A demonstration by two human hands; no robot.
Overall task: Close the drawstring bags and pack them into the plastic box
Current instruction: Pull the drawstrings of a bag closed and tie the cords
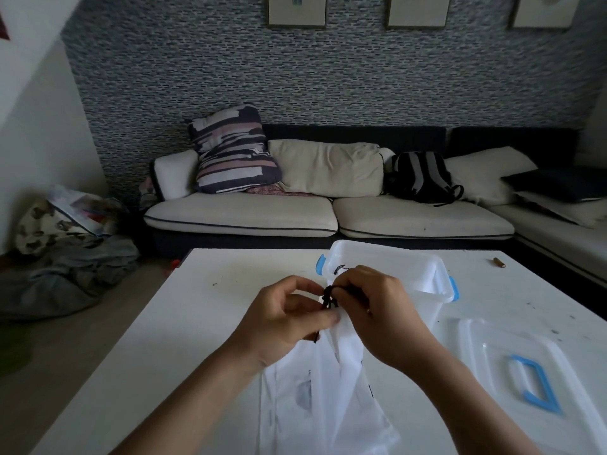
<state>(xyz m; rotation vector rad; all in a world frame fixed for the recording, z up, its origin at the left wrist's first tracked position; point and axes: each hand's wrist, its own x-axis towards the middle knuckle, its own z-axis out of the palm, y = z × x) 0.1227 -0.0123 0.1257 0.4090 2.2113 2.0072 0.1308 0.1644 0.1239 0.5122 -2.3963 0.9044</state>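
Both hands on bag's black drawstring

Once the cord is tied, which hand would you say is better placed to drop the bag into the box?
Probably the right hand: it grips the black cord right beside the open plastic box, nearer than the left hand.

White drawstring bag on table, black cord bunched; open plastic box behind
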